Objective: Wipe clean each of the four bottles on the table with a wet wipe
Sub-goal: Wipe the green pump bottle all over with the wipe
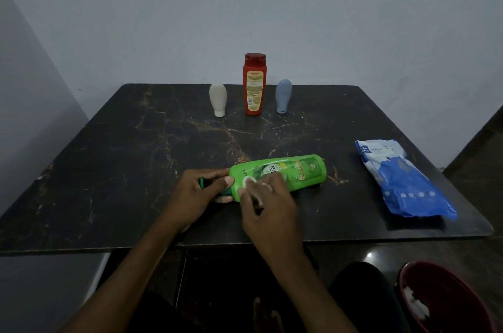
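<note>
A green bottle (296, 170) lies on its side near the front of the dark marble table (136, 142). My left hand (202, 193) grips its dark green cap end. My right hand (268, 202) presses a white wet wipe (248, 182) against the bottle's shoulder. At the back stand three other bottles: a white one (218, 98) on its cap, a tall red one (254, 85) upright, and a grey-blue one (283, 95) on its cap.
A blue and white pack of wet wipes (402, 180) lies at the table's right side. A red bin (446, 302) with used white wipes stands on the floor at the lower right. A pale wall rises behind the table.
</note>
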`<state>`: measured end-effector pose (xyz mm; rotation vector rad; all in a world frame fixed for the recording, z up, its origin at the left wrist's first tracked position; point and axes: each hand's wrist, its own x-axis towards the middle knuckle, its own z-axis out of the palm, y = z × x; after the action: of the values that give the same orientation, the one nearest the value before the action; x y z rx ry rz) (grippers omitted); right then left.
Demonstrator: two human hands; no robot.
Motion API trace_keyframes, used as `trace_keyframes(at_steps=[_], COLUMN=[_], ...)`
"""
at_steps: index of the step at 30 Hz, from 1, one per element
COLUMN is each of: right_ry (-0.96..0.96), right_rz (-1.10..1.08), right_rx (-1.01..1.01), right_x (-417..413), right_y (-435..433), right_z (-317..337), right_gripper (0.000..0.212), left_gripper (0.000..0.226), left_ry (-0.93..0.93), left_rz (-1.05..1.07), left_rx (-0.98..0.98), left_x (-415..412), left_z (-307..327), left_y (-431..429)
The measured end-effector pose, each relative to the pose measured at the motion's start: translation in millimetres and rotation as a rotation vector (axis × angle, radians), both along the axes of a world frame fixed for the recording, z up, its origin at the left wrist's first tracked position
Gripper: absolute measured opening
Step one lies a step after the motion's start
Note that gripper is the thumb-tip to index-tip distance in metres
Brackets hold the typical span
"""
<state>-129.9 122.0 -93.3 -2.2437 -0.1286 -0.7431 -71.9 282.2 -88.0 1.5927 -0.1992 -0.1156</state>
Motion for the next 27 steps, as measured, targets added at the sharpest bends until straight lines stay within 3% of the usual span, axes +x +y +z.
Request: trace_keyframes(at_steps=[6,11,15,23,27], right_ry=[0.037,0.075,0.109,0.024,-0.009], right_rz=[-0.118,-0.336,-0.392,-0.043,0.006], right_rx=[0.044,0.087,0.036,-0.144,-0.101], right_x=[17,33,35,11,8], right_y=[-30,-114,-117,-5,-5], right_z=[3,5,2,0,-7], right_gripper=[0.009,0.012,0.015,0.025,0.025], left_gripper=[0.028,0.030,0.031,0.033,0.035], left_ry=[-0.019,-0.042,-0.043,-0.050,-0.061], left_rz=[-0.020,-0.048,-0.049,-0.054,-0.073], left_rx=[0.017,0.030,0.039,0.044,0.045], left_x=[0,2,2,2,1], left_z=[-2,-4,-4,-4,-6], left_y=[3,3,3,3,5])
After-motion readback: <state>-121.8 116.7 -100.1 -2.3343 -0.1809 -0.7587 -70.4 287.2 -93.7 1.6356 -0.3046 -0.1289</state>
